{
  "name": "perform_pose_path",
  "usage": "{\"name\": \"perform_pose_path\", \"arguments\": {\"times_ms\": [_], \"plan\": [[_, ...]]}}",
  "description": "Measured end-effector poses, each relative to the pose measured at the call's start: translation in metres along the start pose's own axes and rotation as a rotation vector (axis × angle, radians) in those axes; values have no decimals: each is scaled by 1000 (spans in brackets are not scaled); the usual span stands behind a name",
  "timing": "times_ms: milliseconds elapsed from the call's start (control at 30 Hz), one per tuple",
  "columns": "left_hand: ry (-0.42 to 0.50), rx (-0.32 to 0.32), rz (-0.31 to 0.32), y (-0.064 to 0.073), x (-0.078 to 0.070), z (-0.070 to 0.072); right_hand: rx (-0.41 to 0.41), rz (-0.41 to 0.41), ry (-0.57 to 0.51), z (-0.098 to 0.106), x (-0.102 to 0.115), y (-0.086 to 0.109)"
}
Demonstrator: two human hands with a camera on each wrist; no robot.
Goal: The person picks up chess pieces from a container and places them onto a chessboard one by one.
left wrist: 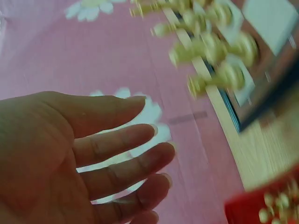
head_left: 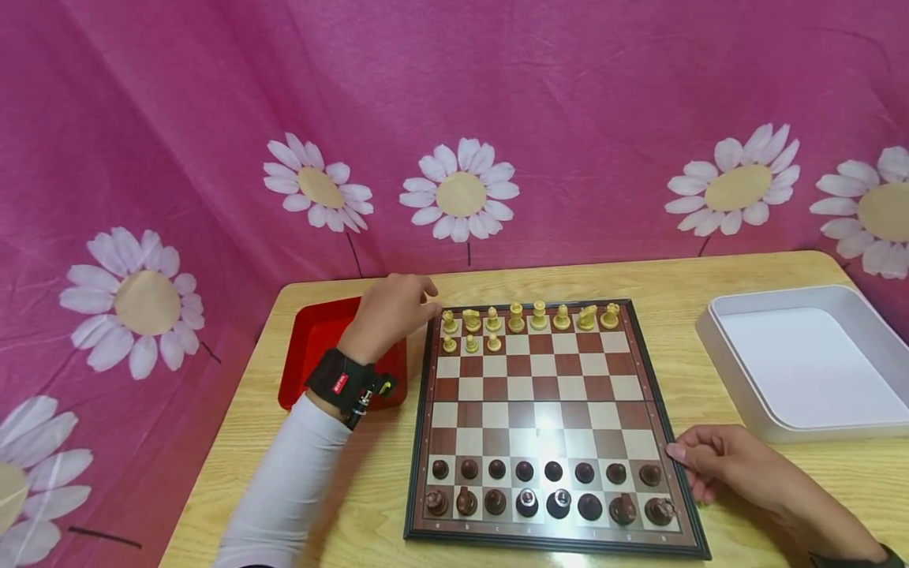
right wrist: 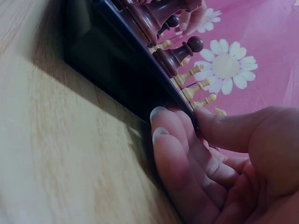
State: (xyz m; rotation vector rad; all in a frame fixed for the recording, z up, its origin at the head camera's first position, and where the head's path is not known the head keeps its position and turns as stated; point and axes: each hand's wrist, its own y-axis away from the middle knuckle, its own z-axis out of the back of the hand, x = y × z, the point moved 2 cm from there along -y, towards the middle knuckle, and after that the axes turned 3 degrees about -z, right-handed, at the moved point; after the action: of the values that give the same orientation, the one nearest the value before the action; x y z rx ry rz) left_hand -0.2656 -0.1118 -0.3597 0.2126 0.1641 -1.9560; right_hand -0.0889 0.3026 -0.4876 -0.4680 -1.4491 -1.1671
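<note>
The chessboard [head_left: 525,388] lies on the table, with dark chess pieces [head_left: 525,471] in two rows along its near side. Light pieces [head_left: 539,315] line its far row, and three light pawns [head_left: 472,344] stand in front of them at the left. Beside the board's far left corner, my left hand [head_left: 394,309] is raised near the red tray [head_left: 289,371]. Its fingers [left wrist: 131,170] look spread and hold nothing in the left wrist view. My right hand [head_left: 731,465] grips the board's right edge, thumb on top and curled fingers [right wrist: 170,154] against the side.
Light pieces [left wrist: 280,205] lie inside the red tray in the left wrist view. On the right stands a white tray [head_left: 753,379]. A pink flowered cloth [head_left: 582,158] hangs behind and left of the wooden table [head_left: 234,465].
</note>
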Motion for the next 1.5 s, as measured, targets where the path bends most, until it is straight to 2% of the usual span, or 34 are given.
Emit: {"name": "perform_pose_path", "arguments": {"times_ms": [167,333,433,667,800,1000,1233,1500], "plan": [[5,73,113,4,28,6,0,9,-1,0,-1,1],[-17,84,168,9,48,9,3,27,-3,0,0,2],[-32,133,204,10,56,8,4,25,-6,0,0,2],[-67,287,228,12,67,0,8,26,-11,1,-1,1],[-92,328,262,10,75,-8,7,27,-15,0,-2,1],[-113,317,298,11,82,-16,11,32,-16,0,-1,0],[-75,271,255,12,84,-21,3,26,1,0,1,0],[-79,223,202,12,84,-20,-13,2,0,-1,1,1]]}}
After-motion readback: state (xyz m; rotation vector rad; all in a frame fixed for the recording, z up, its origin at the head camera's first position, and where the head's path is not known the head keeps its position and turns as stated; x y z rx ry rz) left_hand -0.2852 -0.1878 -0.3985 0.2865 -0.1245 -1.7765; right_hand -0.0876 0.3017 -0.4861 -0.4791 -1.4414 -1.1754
